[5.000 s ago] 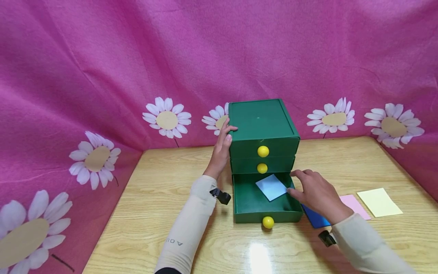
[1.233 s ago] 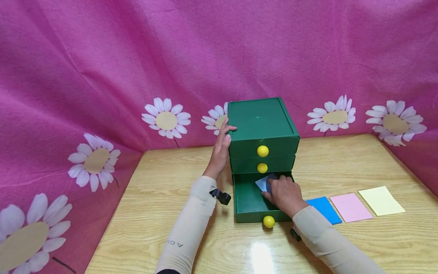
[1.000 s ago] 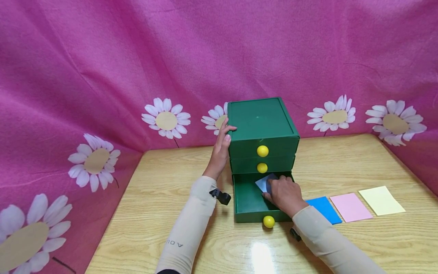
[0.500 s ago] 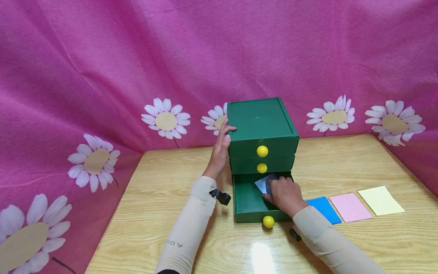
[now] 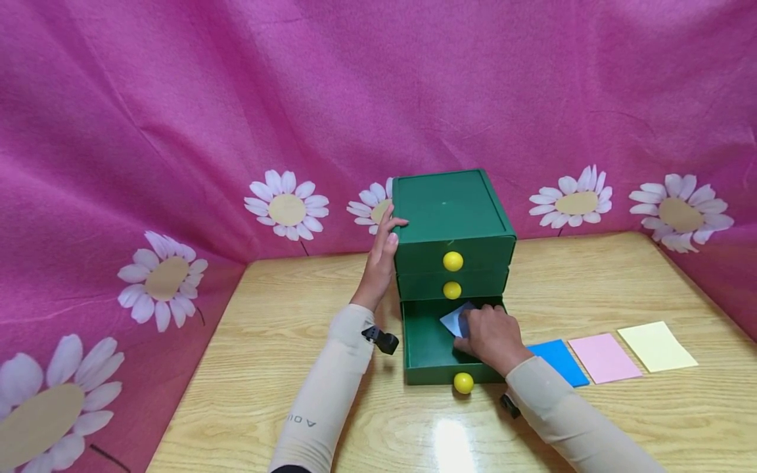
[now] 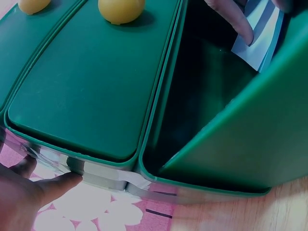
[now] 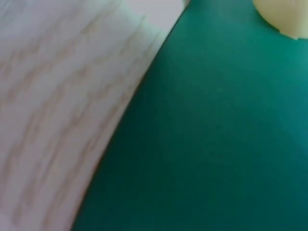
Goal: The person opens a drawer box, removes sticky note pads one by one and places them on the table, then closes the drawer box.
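A green cabinet (image 5: 449, 210) with round yellow knobs stands on the wooden table, its bottom drawer (image 5: 426, 355) pulled out. My left hand (image 5: 378, 266) rests along the cabinet's left side, fingertips over the top edge. Reaching into the drawer, my right hand (image 5: 493, 335) pinches a light blue pad of sticky notes (image 5: 452, 320). The left wrist view shows the pad (image 6: 257, 41) tilted between the digits, a fingertip on its face. Only the drawer front (image 7: 202, 120), part of a knob (image 7: 288, 14) and the table appear in the right wrist view.
To the right of the drawer lie a blue pad (image 5: 562, 361), a pink one (image 5: 604, 358) and a pale yellow one (image 5: 658, 346) in a row. A pink cloth with daisies (image 5: 288, 203) hangs behind and to both sides of the table (image 5: 284, 315).
Since the earliest frame, my right hand has moved left from the drawer's right edge onto the light blue pad and gripped it. During the last second both hands stay nearly still.
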Motion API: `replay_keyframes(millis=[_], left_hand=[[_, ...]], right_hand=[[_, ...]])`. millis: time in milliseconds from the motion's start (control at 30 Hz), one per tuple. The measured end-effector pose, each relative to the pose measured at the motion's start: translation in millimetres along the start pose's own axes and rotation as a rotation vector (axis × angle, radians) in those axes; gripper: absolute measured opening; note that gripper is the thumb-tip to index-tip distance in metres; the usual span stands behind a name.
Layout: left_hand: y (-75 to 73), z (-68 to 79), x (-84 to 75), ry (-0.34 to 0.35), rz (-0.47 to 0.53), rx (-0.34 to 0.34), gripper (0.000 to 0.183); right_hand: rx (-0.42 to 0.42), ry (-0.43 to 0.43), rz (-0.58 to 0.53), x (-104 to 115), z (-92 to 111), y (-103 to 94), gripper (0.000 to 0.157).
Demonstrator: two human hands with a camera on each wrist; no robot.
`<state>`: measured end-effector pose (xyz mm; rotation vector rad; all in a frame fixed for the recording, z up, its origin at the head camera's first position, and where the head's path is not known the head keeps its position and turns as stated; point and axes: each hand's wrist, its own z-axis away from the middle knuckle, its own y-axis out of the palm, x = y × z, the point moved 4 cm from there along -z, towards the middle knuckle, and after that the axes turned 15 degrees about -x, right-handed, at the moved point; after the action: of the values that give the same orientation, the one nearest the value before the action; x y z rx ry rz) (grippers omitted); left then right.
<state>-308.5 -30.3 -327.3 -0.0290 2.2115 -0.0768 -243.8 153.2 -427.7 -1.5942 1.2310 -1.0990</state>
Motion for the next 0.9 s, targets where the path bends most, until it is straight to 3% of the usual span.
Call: replay_keyframes(millis=[200, 433, 900], left_hand=[[0.1, 0.2, -0.1, -0.009, 0.013, 0.003, 0.039], [0.4, -0.9, 0.4, -0.01, 0.013, -0.002, 0.037], [-0.4, 0.2, 1.8, 0.024, 0.003, 0.007, 0.037]], right_hand=[[-0.004, 0.022, -0.009, 0.7, 0.1, -0.2, 0.045], [-0.074, 0.005, -0.019, 1.1, 0.4, -1.6, 0.05], [-0.177, -0.042, -0.077, 3.5, 1.8, -8.9, 0.038]])
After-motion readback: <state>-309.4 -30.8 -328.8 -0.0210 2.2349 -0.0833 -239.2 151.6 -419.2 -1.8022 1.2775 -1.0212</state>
